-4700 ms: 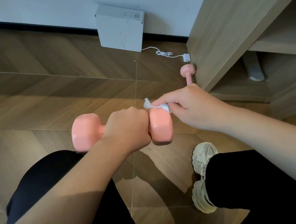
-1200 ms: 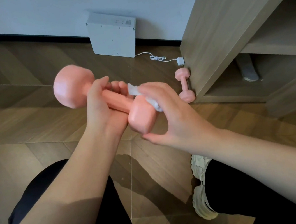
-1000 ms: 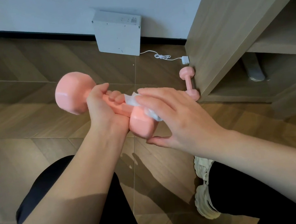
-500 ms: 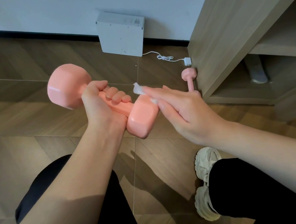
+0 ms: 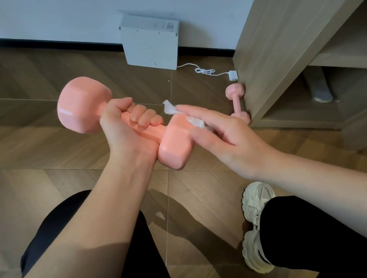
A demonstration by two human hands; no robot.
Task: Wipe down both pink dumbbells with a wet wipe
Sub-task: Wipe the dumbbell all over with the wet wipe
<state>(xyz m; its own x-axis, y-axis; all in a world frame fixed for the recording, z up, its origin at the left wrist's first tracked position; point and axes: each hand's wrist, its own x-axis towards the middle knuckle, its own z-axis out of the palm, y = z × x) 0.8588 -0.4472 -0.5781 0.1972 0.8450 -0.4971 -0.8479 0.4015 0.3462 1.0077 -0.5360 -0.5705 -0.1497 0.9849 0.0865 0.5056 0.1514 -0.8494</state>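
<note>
My left hand grips the handle of a pink dumbbell, held tilted above the floor with its far head up to the left. My right hand lies with straight fingers over the near head and presses a crumpled white wet wipe onto its top right side. Part of the wipe sticks out past my fingertips. A second, smaller-looking pink dumbbell lies on the floor against the corner of the wooden cabinet, partly hidden behind my right hand.
A white box leans on the wall, with a white cable and adapter running to the cabinet corner. My black-trousered legs and a cream shoe are below, on a wooden floor.
My right hand has slid the wipe round the near head, from its end face to its top right side. My left hand has tilted the dumbbell from level to slanted.
</note>
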